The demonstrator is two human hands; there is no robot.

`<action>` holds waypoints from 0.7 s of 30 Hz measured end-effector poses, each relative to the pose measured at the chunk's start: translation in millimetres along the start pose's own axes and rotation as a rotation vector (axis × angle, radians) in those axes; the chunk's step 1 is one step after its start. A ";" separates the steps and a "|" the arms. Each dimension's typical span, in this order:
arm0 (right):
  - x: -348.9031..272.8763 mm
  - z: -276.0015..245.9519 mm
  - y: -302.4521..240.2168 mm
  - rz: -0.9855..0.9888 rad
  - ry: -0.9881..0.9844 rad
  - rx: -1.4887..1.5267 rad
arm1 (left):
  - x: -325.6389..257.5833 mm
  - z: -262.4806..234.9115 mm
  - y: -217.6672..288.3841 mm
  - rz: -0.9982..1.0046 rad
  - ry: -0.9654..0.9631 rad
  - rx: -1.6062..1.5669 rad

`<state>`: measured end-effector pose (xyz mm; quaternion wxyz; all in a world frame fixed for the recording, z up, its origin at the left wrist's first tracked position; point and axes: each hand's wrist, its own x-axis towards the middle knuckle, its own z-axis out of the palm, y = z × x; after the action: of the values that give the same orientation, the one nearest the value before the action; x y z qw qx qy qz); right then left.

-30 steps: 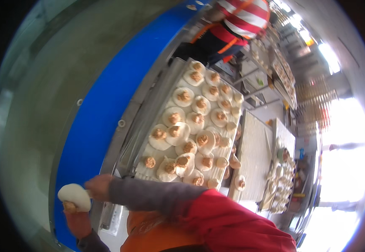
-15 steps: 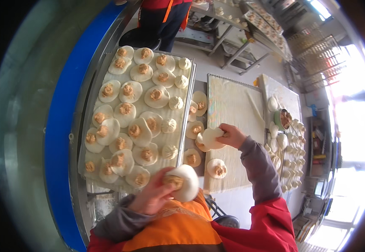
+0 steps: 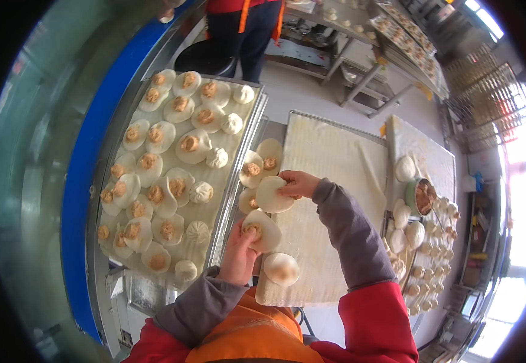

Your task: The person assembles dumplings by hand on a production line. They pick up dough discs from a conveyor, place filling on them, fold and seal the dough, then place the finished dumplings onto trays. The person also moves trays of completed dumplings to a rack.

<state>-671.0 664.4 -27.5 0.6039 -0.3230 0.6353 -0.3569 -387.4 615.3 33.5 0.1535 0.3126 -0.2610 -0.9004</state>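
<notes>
My left hand (image 3: 237, 257) holds a round dough wrapper with filling (image 3: 264, 233), its thumb over the filling. Just beyond, my right hand (image 3: 300, 183) pinches another pale dough wrapper (image 3: 269, 196) by its right edge; a bit of filling shows by the fingers. Close to both hands, several filled wrappers (image 3: 251, 169) lie between the two trays. To the left stands a cloth-lined tray (image 3: 229, 199) with many filled open wrappers (image 3: 190, 144) and a column of pleated buns (image 3: 217, 158) along its right side. One more filled wrapper (image 3: 281, 269) rests near the left hand.
A cloth-covered tray (image 3: 341, 163) lies under my right forearm. Further right are a green-rimmed bowl of filling (image 3: 423, 196), dough pieces (image 3: 414, 234) and rows of small buns (image 3: 426, 272). A person (image 3: 245, 36) stands beyond the left tray, beside a black stool (image 3: 205, 58).
My left hand has moved right and away from me with its filled wrapper, off the left tray's near edge. My right hand has shifted left with its wrapper. The whole view has shifted a little.
</notes>
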 end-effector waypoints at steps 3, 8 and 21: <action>35.6 -3.8 -9.4 0.015 0.059 -0.481 | 30.5 -22.4 -16.5 0.269 0.132 0.157; 56.2 17.9 -5.8 -0.134 0.452 -0.968 | 53.4 -55.4 -53.7 0.213 0.386 0.672; 1.2 50.5 -12.4 -0.414 0.589 0.305 | -151.3 -139.8 133.4 0.542 0.483 0.835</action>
<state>-620.9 653.5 -18.5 0.3521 -0.2346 0.6424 -0.6390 -167.8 520.6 88.6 0.2983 0.4661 -0.6245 -0.5512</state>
